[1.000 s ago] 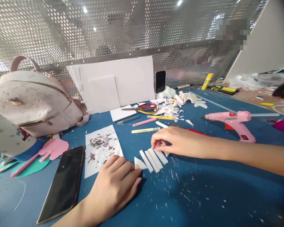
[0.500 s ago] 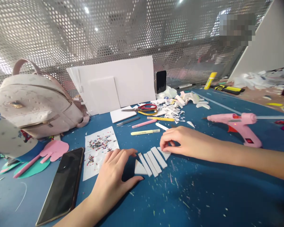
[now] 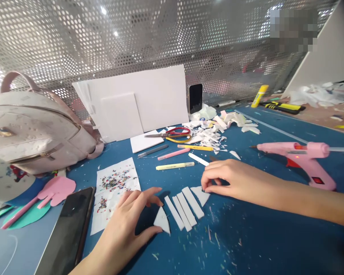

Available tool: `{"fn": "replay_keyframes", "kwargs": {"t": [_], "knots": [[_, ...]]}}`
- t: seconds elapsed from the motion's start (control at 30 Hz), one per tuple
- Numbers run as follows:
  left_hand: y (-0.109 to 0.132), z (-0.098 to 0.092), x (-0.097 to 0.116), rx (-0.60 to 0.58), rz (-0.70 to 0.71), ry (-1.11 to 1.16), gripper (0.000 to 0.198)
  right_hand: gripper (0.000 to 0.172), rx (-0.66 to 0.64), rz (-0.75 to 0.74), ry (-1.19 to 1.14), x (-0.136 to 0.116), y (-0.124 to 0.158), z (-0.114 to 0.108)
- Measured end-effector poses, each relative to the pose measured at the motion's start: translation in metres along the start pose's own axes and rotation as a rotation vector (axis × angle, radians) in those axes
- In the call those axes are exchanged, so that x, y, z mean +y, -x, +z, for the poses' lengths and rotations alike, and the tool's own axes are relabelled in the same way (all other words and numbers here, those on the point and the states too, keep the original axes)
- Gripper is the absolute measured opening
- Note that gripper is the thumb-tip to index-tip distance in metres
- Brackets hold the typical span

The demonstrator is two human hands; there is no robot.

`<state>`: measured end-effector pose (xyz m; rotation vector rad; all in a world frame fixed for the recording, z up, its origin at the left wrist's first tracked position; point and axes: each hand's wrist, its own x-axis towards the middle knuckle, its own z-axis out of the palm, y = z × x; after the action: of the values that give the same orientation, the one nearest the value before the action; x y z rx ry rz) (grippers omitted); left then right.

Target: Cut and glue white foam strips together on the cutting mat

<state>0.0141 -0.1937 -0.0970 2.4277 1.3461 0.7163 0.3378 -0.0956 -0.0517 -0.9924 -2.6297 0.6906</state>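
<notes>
Three white foam strips (image 3: pixel 184 206) lie side by side on the blue mat (image 3: pixel 246 244). My left hand (image 3: pixel 126 229) rests on the mat with fingers spread, thumb touching a white triangular foam piece (image 3: pixel 162 221) at the strips' left end. My right hand (image 3: pixel 232 178) comes in from the right, fingers curled, fingertips pressing on another white triangular piece (image 3: pixel 201 194) at the strips' right end.
A black phone (image 3: pixel 64 233) and a paper sheet with coloured bits (image 3: pixel 113 191) lie to the left, a pale backpack (image 3: pixel 37 130) beyond. Pens (image 3: pixel 174 165), scissors (image 3: pixel 172 133) and foam scraps (image 3: pixel 212 133) sit behind the strips. A pink glue gun (image 3: pixel 301 154) stands at right. White boards (image 3: pixel 137 103) lean on the mesh wall.
My left hand lifted off the left triangle and spread open, now touching it with the thumb. My right hand slid the right triangle a little away from the strips.
</notes>
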Motion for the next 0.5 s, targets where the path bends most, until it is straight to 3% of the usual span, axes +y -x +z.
{"fn": "replay_keyframes", "kwargs": {"t": [0.13,0.4,0.5], "knots": [[0.001,0.0,0.002,-0.014,0.005,0.0,0.064,0.014,0.011,0.0,-0.032,0.012,0.005,0.003],[-0.004,0.018,0.026,0.05,-0.104,-0.153,0.105,0.015,0.044,-0.027,-0.089,0.019,0.006,0.009],[-0.007,0.024,0.031,0.022,-0.182,-0.146,0.103,0.016,0.056,-0.038,-0.121,0.02,0.006,0.01]]}}
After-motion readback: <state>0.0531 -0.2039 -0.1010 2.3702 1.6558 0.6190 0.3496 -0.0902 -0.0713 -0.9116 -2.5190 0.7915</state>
